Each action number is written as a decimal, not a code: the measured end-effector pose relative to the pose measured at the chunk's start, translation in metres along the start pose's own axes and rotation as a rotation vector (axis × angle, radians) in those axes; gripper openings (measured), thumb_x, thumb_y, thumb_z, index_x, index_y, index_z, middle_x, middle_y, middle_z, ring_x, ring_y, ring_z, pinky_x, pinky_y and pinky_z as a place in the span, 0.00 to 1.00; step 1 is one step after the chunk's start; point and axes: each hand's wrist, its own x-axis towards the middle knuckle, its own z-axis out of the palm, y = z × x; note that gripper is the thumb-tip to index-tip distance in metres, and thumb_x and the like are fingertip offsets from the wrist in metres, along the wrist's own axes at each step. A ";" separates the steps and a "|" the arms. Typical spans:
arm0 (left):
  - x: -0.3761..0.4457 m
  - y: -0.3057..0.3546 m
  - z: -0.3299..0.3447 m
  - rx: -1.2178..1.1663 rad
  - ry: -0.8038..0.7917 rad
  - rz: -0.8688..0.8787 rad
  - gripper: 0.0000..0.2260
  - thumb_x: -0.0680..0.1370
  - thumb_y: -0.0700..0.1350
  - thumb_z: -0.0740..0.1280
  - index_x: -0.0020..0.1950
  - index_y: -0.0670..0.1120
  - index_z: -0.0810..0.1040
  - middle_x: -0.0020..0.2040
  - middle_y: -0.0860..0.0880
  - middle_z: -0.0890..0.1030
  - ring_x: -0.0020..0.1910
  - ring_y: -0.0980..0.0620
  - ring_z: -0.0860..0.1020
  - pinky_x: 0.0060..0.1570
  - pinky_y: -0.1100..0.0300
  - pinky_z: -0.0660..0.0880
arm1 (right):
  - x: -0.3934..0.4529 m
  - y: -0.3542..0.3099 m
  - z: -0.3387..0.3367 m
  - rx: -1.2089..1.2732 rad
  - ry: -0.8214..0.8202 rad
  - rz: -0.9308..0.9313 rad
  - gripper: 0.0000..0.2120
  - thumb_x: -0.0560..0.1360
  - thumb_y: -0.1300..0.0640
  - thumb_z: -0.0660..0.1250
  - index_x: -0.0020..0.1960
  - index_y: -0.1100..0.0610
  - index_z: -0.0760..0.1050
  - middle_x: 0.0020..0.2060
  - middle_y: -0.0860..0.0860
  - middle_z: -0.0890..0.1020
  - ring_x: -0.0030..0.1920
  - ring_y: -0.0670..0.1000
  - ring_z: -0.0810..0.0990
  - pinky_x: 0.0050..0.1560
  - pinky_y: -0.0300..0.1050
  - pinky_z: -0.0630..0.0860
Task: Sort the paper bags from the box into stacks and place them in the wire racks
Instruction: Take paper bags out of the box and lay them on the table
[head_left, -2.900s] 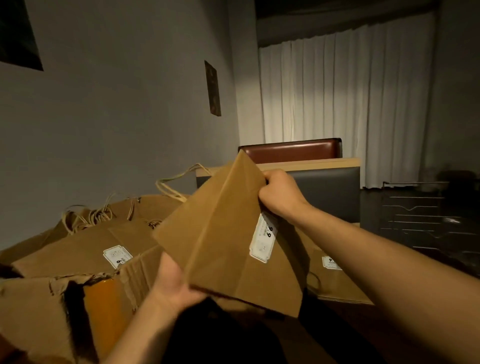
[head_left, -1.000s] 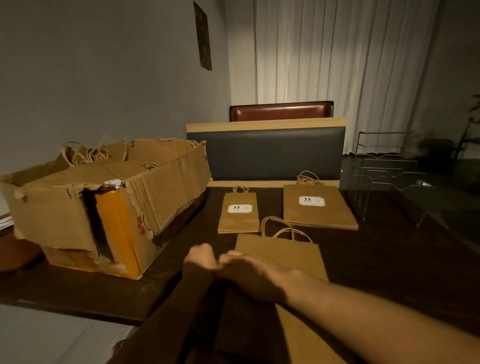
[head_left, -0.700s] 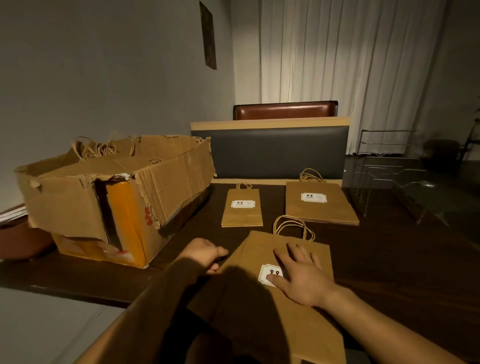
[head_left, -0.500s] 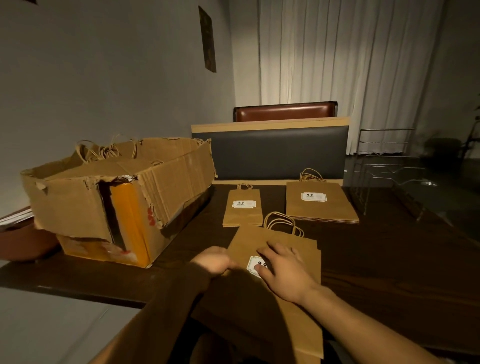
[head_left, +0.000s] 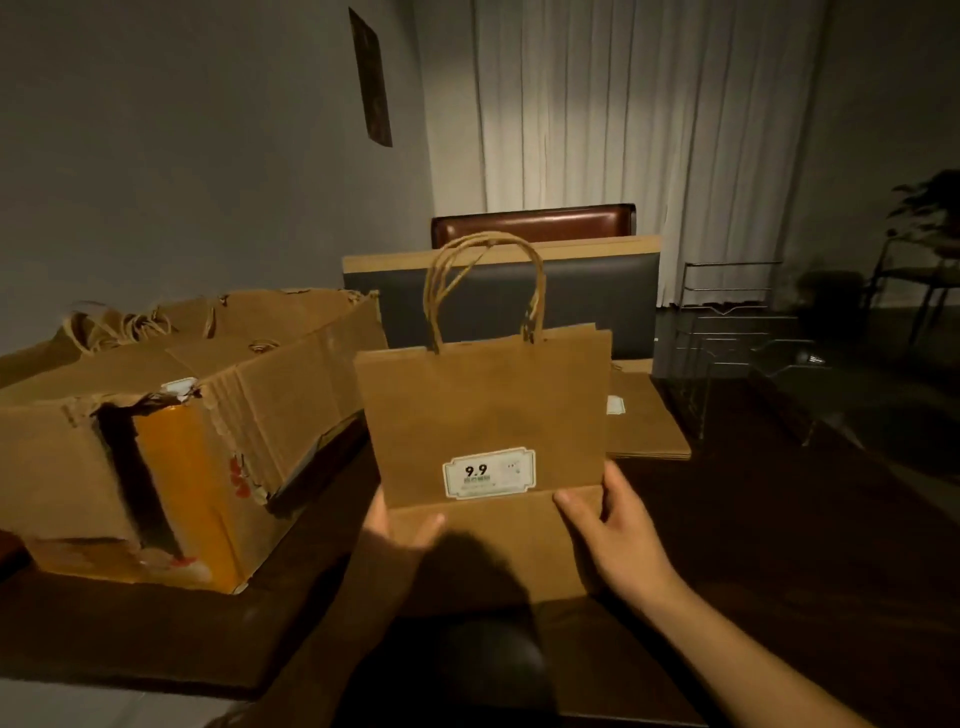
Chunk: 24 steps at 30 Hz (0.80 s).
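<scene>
Low in the frame's centre, the left hand (head_left: 402, 525) and right hand (head_left: 610, 519) each grip a lower side edge of a small stack of paper bags (head_left: 485, 415), thumbs on the front; the stack is held upright above the dark table (head_left: 779, 545), long axis vertical, twisted handles (head_left: 483, 286) pointing up; flat brown kraft, bottom flap folded up; its white label (head_left: 488, 473) reads "9.9"; a torn cardboard box (head_left: 171, 441) sits at left, wire racks (head_left: 743, 338) at right.

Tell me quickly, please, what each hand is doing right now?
Left hand: grips the lower left edge of the brown paper bag.
Right hand: grips the bag's lower right edge.
</scene>
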 end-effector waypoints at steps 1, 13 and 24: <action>0.000 -0.006 0.002 0.012 0.006 -0.036 0.21 0.74 0.33 0.70 0.62 0.50 0.72 0.54 0.51 0.83 0.54 0.55 0.82 0.54 0.59 0.79 | -0.001 0.006 -0.001 -0.022 -0.046 0.036 0.16 0.78 0.60 0.67 0.61 0.43 0.71 0.55 0.42 0.83 0.59 0.44 0.81 0.60 0.45 0.78; 0.183 0.004 0.141 -0.055 -0.239 -0.239 0.16 0.77 0.36 0.67 0.57 0.56 0.76 0.54 0.53 0.83 0.53 0.53 0.82 0.57 0.51 0.78 | 0.188 0.000 -0.098 -0.807 0.249 0.221 0.20 0.77 0.60 0.67 0.69 0.51 0.72 0.68 0.54 0.71 0.64 0.54 0.76 0.65 0.49 0.73; 0.231 -0.065 0.212 0.155 -0.287 -0.462 0.22 0.78 0.38 0.66 0.72 0.43 0.68 0.66 0.44 0.74 0.62 0.45 0.75 0.57 0.55 0.74 | 0.239 0.086 -0.121 -1.025 0.098 0.447 0.14 0.78 0.58 0.59 0.61 0.59 0.75 0.59 0.57 0.77 0.56 0.57 0.79 0.56 0.49 0.75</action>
